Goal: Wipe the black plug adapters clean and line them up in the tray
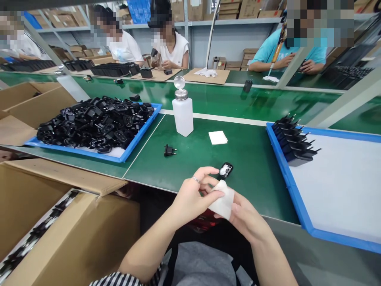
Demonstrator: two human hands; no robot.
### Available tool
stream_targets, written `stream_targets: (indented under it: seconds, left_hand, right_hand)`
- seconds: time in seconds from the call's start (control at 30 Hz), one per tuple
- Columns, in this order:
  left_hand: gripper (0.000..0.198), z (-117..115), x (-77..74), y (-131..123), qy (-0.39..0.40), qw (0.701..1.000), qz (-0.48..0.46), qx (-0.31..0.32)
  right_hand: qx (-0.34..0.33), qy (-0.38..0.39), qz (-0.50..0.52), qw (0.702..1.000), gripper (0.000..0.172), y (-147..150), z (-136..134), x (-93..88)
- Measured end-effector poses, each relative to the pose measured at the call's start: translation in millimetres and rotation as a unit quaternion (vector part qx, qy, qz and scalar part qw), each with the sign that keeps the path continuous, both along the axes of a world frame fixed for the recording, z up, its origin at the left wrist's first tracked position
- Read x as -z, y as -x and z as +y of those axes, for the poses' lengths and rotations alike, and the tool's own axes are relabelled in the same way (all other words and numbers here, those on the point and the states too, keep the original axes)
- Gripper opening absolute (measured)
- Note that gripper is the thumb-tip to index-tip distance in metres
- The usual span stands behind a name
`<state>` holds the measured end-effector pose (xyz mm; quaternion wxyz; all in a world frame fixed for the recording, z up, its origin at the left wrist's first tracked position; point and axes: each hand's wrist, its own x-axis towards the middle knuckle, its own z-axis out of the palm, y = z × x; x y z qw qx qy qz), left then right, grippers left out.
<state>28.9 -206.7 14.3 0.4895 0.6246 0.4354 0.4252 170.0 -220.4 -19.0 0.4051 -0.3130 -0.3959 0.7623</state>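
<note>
My left hand (190, 196) pinches a white cleaning wipe (224, 202) between thumb and fingers, just beyond the table's near edge. From the other side my right hand (248, 218) has its fingers curled around the same wipe; whether anything else lies behind it is hidden. Close to my left index fingertip is a small black oval plastic piece (226, 170) with a white and metallic inside. Farther left on the green tabletop lies a black two-pin plug (169, 150). A stack of white square wipes (218, 137) lies near a white pump bottle (183, 115) with its lid up.
A blue-rimmed tray (127, 153) heaped with black plug parts (98, 121) stands left. At right, another blue-rimmed tray (293, 194) holds a row of black adapters (293, 143). An open cardboard box (110, 226) is at lower left. Several co-workers sit across the green bench.
</note>
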Motion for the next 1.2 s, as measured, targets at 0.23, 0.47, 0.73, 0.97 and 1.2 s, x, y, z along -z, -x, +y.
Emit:
stream_targets:
  seconds: [0.23, 0.47, 0.73, 0.97, 1.2]
  left_hand:
    - [0.044, 24, 27.5, -9, -0.037, 0.984, 0.133, -0.112]
    - [0.031, 35, 46.6, -42, -0.086, 0.932, 0.317, -0.154]
    - [0.022, 37, 42.2, -34, -0.072, 0.939, 0.311, -0.129]
    - [0.028, 42, 46.7, -33, -0.077, 0.939, 0.314, -0.117]
    - [0.045, 41, 37.1, 0, -0.126, 0.925, 0.336, -0.127]
  right_hand:
    - [0.347, -0.126, -0.262, 0.891, 0.035, -21, 30, -7.7]
    - [0.212, -0.397, -0.561, 0.695, 0.038, -14, 56, 6.4]
    - [0.175, -0.483, -0.500, 0.697, 0.040, -10, 34, 13.4]
    - [0.238, -0.340, -0.398, 0.818, 0.025, -32, 29, 14.1]
    - [0.321, -0.202, -0.591, 0.712, 0.065, -68, 54, 16.1]
